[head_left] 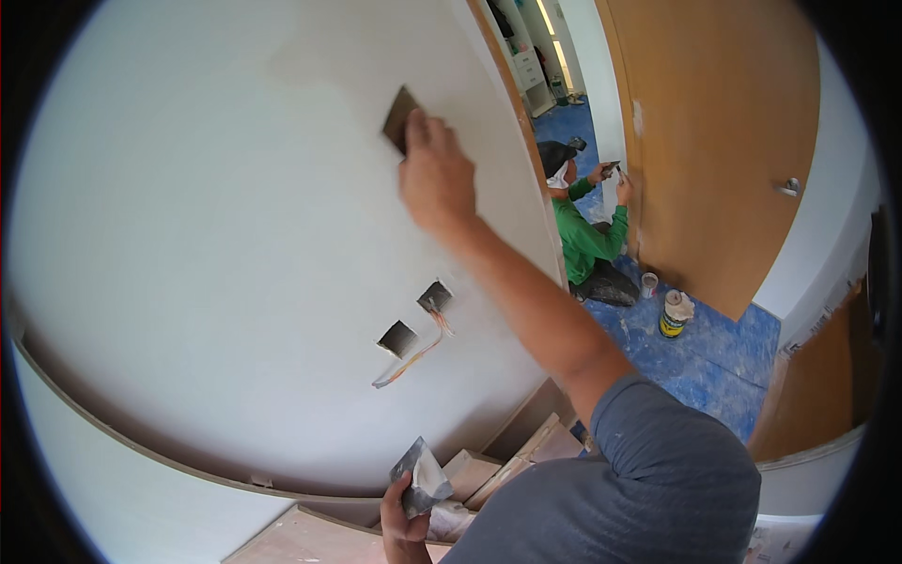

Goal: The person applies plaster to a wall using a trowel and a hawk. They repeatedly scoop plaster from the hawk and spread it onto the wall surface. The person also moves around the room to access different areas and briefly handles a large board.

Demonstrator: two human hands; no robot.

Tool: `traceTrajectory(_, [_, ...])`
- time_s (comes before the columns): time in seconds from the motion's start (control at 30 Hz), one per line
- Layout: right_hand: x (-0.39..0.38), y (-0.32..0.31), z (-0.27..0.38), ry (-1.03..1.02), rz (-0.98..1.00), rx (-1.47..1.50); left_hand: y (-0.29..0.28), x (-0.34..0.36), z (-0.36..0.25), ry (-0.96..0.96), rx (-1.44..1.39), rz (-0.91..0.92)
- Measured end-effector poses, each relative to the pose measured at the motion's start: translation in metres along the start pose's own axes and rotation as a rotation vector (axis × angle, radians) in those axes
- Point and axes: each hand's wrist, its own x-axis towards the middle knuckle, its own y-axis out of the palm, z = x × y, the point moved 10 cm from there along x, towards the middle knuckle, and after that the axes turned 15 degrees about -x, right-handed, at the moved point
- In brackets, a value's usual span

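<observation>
Up high, your right hand (pixel 435 179) grips a sanding block (pixel 398 119), pressing it flat against the white wall (pixel 188 216). Down low, your left hand (pixel 402 522) is closed around a folded sheet of sandpaper (pixel 423 475), above the stacked boards (pixel 507 465).
</observation>
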Motion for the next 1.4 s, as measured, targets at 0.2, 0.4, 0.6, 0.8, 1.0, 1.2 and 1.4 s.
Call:
traceTrajectory(0.2, [-0.047, -0.034, 0.051, -0.181, 0.171, 0.185, 0.018, 0.008, 0.010, -0.012, 0.042, 0.010])
traceTrajectory(0.4, [-0.027, -0.026, -0.086, 0.019, -0.015, 0.027, 0.011, 0.005, 0.014, -0.033, 0.017, -0.008])
traceTrajectory(0.6, [0.000, 0.025, -0.156, 0.131, 0.028, -0.175, 0.002, -0.001, 0.013, -0.046, 0.003, -0.018])
traceTrajectory(0.8, [-0.008, 0.044, -0.145, 0.112, 0.022, -0.173, 0.002, -0.006, 0.009, -0.022, 0.006, -0.021])
traceTrajectory(1.0, [-0.056, 0.033, -0.075, 0.094, 0.138, -0.007, -0.012, -0.013, 0.006, 0.001, -0.019, -0.029])
traceTrajectory(1.2, [-0.112, -0.004, 0.019, -0.004, 0.190, 0.134, 0.009, -0.010, 0.008, 0.010, 0.044, -0.016])
traceTrajectory(1.4, [-0.143, -0.020, 0.043, -0.169, 0.396, 0.219, 0.018, -0.009, 0.017, -0.006, 0.035, -0.037])
